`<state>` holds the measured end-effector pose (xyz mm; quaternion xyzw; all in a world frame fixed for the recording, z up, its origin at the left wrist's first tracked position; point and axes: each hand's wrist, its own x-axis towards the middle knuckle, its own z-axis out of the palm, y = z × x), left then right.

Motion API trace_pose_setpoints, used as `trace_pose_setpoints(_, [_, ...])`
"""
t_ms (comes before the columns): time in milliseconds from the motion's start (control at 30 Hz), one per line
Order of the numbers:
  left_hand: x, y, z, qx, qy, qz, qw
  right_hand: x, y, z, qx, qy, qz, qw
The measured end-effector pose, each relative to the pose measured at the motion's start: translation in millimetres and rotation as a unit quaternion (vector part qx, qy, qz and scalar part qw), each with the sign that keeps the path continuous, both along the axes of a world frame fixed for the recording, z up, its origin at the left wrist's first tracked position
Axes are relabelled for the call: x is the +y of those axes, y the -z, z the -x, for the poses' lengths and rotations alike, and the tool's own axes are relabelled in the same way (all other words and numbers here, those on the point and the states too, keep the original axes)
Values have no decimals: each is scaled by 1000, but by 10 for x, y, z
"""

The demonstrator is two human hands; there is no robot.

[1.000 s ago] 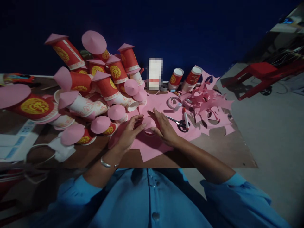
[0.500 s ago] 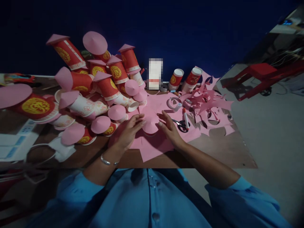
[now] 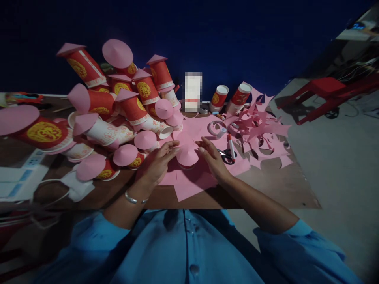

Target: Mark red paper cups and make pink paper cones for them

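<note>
A pink paper cone (image 3: 187, 153) sits on top of a cup that stands on pink paper sheets (image 3: 192, 182) near the table's front edge. My left hand (image 3: 156, 163) lies to the cone's left with its fingertips touching the cone's side. On the other side, my right hand (image 3: 213, 158) has its fingers spread and its thumb near the cone's rim. Neither hand grips anything.
A heap of red paper cups with pink cone tops (image 3: 118, 106) fills the left of the table. Scissors (image 3: 225, 154), a red-capped glue stick (image 3: 231, 146), a tape roll (image 3: 216, 128) and pink scraps (image 3: 260, 130) lie right of my hands. Two red cups (image 3: 231, 96) stand behind.
My hands have drawn apart from on top of the cone to its two sides, and the whole cone now shows between them.
</note>
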<state>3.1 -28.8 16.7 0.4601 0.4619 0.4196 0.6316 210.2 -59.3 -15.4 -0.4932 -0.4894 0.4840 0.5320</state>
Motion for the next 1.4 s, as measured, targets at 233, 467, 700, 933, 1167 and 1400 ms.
trace_pose_setpoints(233, [156,13,-85,3,-3,-19,1000,131,-30,43,-37,-7,9,999])
trace_pose_setpoints(467, [130,16,-86,-16,4,12,1000,102,-48,60,-43,1,0,999])
trace_pose_setpoints(700, [95,-26,-56,-18,-1,-24,1000,14,-309,-16,-227,-47,-138,963])
trace_pose_setpoints(933, [-43,-85,-4,-40,0,2,999,4,-397,99,-319,-94,-219,917])
trace_pose_setpoints(1167, [-127,-14,22,-32,5,-11,999,-6,-276,150,-341,-89,-222,909])
trace_pose_setpoints(1400, [-141,23,29,-45,7,-1,999,-24,-287,170,-324,-75,-240,912])
